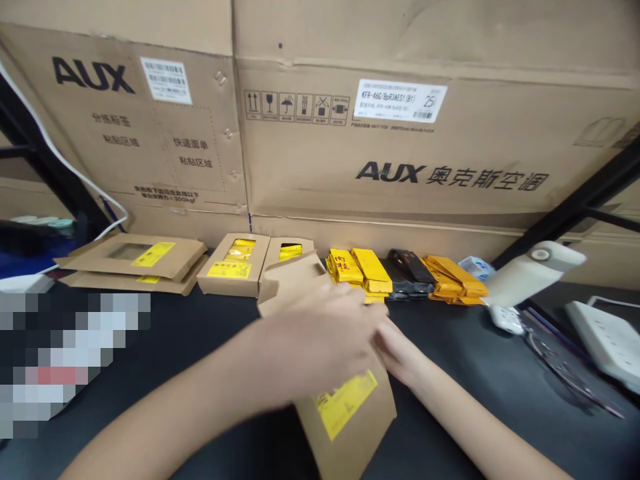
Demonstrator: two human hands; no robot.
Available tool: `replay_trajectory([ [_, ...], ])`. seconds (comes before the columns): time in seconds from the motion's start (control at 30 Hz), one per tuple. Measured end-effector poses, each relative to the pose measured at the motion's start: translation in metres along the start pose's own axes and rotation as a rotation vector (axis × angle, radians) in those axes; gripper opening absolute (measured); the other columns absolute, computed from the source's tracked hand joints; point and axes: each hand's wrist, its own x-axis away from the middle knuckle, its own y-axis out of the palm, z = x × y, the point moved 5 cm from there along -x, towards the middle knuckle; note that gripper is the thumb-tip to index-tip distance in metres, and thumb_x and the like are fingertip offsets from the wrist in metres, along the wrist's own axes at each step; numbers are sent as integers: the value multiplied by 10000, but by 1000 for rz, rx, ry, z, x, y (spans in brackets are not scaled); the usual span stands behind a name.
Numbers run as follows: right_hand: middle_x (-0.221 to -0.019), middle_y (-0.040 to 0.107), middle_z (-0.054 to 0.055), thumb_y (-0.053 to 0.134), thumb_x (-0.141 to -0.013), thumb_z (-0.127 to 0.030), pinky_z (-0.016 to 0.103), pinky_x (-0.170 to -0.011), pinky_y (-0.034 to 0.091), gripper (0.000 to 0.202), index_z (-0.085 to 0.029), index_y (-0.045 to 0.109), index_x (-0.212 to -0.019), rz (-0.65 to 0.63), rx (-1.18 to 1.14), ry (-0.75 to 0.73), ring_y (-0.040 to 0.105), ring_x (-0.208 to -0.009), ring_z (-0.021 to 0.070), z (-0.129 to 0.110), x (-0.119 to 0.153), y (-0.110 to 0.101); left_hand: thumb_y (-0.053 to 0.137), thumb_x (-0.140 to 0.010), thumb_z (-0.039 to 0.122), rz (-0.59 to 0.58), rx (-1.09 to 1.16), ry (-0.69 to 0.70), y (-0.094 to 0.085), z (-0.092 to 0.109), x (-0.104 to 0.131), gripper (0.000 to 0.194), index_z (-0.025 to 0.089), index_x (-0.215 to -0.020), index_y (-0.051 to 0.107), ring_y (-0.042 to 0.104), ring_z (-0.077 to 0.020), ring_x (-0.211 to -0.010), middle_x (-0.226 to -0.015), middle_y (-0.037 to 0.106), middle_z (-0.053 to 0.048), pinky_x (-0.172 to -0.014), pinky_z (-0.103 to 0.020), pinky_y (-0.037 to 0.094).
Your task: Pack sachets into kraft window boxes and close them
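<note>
A kraft cardboard box (370, 427) with a yellow label is tilted in front of me, its end flap (295, 280) raised at the far end. My left hand (325, 327) lies across the upper part of this box, blurred by motion, so its finger pose is unclear. At the box's right edge, my right hand (397, 347) grips it, with its fingers mostly hidden by the box and the left hand. Beyond the hands lie yellow packets (370, 270), black packets (410, 270) and orange packets (457, 280) in stacks.
Two filled windowed boxes (235, 263) stand behind, one partly covered by the raised flap. Flattened boxes (115, 257) are stacked at left. On the right are a cream bottle (533, 273), glasses (565, 373) and a power strip (607, 340). Large cartons (425, 220) wall off the back.
</note>
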Motion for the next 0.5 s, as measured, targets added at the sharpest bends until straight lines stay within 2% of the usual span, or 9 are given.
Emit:
replay_trajectory([
  [0.1,-912,695,36,698,-736,-397,236,-662,523,370,-188,608,-1027,9,-364,240,654,-705,112,11,2,5,469,-889,410,-3,113,-225,14,-48,-14,424,171,-1235,521,537,-264,-1115,-1196,593,-110,-907,-372,447],
  [0.17,-857,687,15,769,-669,-310,177,-591,485,370,-180,611,-978,8,-527,334,627,-645,74,11,3,9,549,-836,459,-80,169,-285,36,-71,-22,569,152,-1307,459,479,-293,-1206,-1304,529,-138,-961,-381,412],
  [0.2,-863,687,21,768,-675,-307,172,-582,479,360,-175,609,-969,1,-541,331,630,-659,75,9,3,11,564,-826,457,-115,206,-272,47,-79,-26,579,148,-1305,462,482,-289,-1208,-1314,525,-140,-971,-374,405],
  [0.3,-936,686,59,719,-733,-375,197,-628,498,352,-166,596,-988,-47,-471,273,653,-763,106,0,4,15,577,-825,410,-60,327,-182,65,-86,-37,512,130,-1249,507,536,-252,-1148,-1256,575,-134,-949,-332,416],
  [0.4,-1033,664,101,644,-784,-467,238,-681,507,420,-162,556,-1059,-147,-379,238,659,-830,135,-6,8,20,553,-849,365,13,443,-164,68,-85,-41,346,136,-1108,574,608,-209,-991,-1090,657,-99,-849,-303,457],
  [0.5,-1122,613,126,688,-713,-525,282,-718,508,633,-179,465,-1194,-290,-306,218,642,-868,158,-12,16,25,554,-850,361,20,504,-178,68,-82,-43,309,147,-1072,573,625,-194,-900,-1010,675,-82,-773,-294,470],
])
